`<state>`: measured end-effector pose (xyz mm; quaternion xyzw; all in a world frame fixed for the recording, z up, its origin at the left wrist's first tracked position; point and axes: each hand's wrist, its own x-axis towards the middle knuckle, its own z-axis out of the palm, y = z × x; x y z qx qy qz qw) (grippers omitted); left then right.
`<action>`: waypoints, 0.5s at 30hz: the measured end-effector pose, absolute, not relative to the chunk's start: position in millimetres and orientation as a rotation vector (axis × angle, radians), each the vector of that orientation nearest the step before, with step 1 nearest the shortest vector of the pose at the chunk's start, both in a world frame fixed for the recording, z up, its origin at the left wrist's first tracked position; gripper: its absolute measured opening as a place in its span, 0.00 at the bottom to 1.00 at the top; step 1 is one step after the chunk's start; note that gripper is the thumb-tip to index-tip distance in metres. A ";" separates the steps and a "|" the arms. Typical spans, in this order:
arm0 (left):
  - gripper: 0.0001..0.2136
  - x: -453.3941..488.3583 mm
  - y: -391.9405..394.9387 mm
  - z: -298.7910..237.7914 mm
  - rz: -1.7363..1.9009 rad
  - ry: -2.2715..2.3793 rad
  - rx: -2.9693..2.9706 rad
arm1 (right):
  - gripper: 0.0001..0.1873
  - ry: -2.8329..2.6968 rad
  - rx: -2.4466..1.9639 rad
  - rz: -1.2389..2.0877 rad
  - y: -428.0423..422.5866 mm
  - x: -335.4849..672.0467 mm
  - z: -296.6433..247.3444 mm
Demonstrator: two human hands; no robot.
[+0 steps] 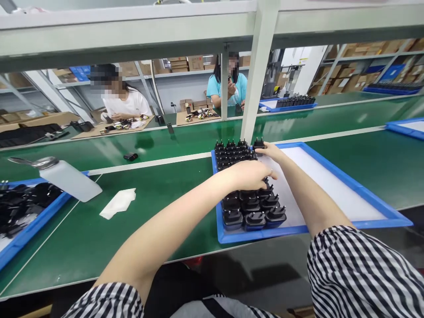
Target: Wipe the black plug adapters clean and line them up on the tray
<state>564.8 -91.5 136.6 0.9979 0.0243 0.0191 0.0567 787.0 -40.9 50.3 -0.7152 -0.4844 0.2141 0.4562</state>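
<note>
A blue-rimmed tray [219, 223] holds rows of black plug power adapters [255, 221], standing with their pins up along its left side. My right hand [272, 151] is closed on a power adapter [259, 144] at the far end of the rows. Across the middle of the rows reaches my left hand [250, 173], its fingers bent down around another power adapter [266, 184]. That adapter is partly hidden beneath the fingers, and the left palm covers several more.
On the left stand a white pump bottle [71, 179] and a blue tray [36, 223] of black parts, with a white cloth [118, 203] nearby. A black piece [130, 157] lies beyond. A white post [258, 70] rises behind my tray. Two people sit across the bench.
</note>
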 end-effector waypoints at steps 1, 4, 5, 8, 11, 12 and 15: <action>0.16 572.0 -93.8 136.7 -0.047 0.029 3.045 | 0.13 -1.213 -1.769 0.530 -37.1 788.8 48.3; 0.10 585.5 -103.4 135.5 -0.216 0.003 3.128 | 0.11 -1.254 -1.821 0.550 -29.4 791.0 45.0; 0.09 587.7 -106.3 134.6 -0.222 0.018 3.164 | 0.11 -1.271 -1.839 0.559 -28.0 790.7 45.2; 0.09 590.7 -111.1 132.1 -0.171 0.042 3.219 | 0.09 -1.326 -1.885 0.553 -26.0 787.5 48.6; 0.09 592.4 -110.8 131.8 -0.187 0.082 3.184 | 0.08 -1.372 -1.922 0.543 -24.0 784.4 54.1; 0.09 593.0 -110.1 132.0 -0.215 0.109 3.173 | 0.08 -1.383 -1.933 0.552 -22.8 784.2 55.7; 0.08 594.6 -107.2 130.7 -0.253 0.159 3.155 | 0.07 -1.408 -1.962 0.569 -19.3 786.7 58.4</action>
